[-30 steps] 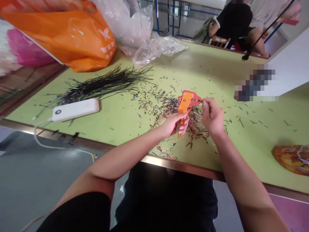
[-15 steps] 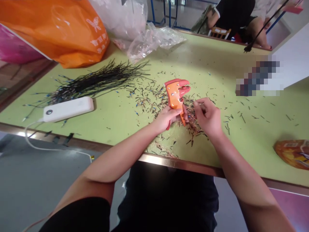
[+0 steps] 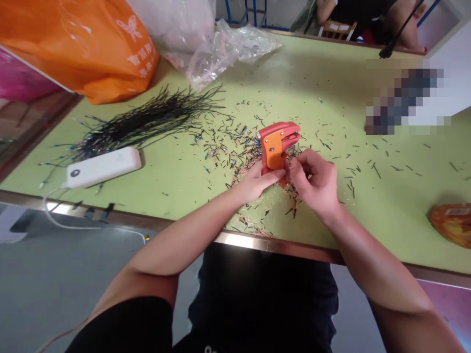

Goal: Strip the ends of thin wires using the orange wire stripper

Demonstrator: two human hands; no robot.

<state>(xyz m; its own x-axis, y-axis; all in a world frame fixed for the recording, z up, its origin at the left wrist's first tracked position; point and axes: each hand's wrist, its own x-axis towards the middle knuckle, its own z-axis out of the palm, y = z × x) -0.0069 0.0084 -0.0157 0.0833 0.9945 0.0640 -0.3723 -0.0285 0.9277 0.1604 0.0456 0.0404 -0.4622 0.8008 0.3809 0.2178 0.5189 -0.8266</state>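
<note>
My left hand (image 3: 259,180) is wrapped round the handles of a red and orange wire stripper (image 3: 275,147), whose jaws point to the right and slightly up. Close beside the handles, my right hand (image 3: 315,182) is closed in a pinch; whatever lies between its fingertips is too small to make out. Beneath both hands, wire scraps (image 3: 230,147) in black, blue and copper colour are strewn over the green table (image 3: 184,196). A bundle of black wires (image 3: 147,117) lies to the left.
A white power bank (image 3: 105,166) with a cable lies before the wires. At the back left stand an orange bag (image 3: 110,49) and clear plastic bags (image 3: 213,54). An orange packet (image 3: 451,223) is at the right edge. Another person (image 3: 364,19) sits beyond the table.
The wire stripper has moved slightly right and its handles look closer together. My right hand has come nearer to them. The whole view has shifted a little.
</note>
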